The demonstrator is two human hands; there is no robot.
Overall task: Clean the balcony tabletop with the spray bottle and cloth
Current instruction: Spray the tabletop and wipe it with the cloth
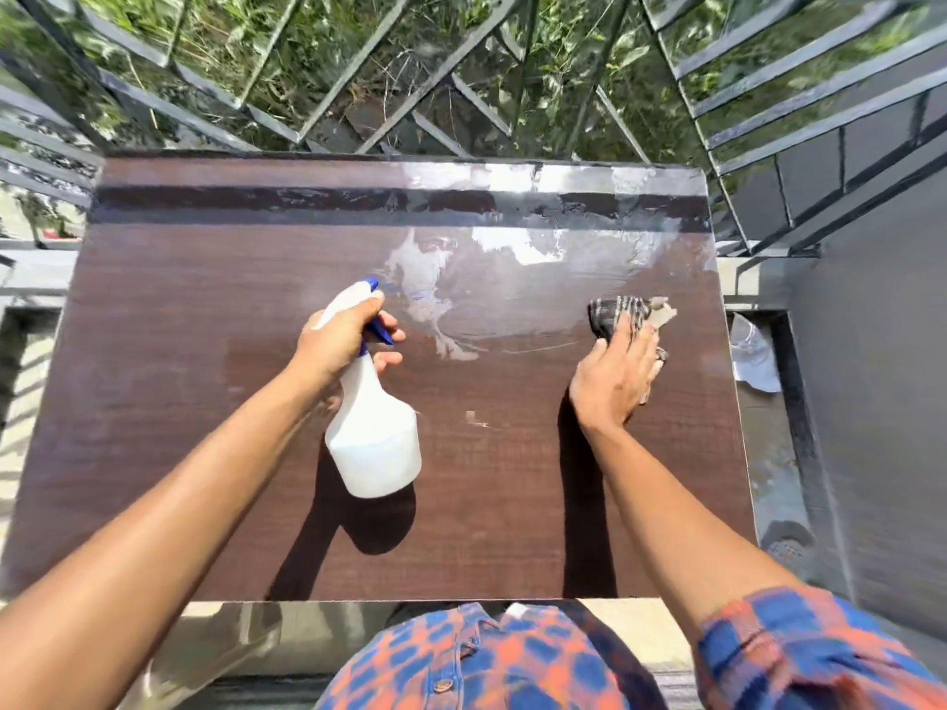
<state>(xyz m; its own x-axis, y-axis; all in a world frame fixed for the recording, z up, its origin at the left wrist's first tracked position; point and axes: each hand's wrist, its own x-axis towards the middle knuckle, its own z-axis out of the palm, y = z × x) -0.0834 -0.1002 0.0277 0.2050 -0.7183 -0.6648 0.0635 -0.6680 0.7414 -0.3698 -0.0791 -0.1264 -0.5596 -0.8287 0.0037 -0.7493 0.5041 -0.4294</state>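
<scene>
Ok, left hand (338, 345) wrapped round the neck of the white spray bottle (374, 438), one finger on the blue trigger (380, 333); bottle held off the dark wood-grain tabletop (179, 325), nozzle pointing toward the far edge, its shadow underneath; wet streaky patch (512, 279) across the far centre and right; right hand (615, 381) palm-down, fingers laid fairly straight over the striped cloth (615, 312), pressing it onto the tabletop at the patch's near right edge; cloth bunches out past the fingertips; metal railing (461, 94) beyond the far edge.
</scene>
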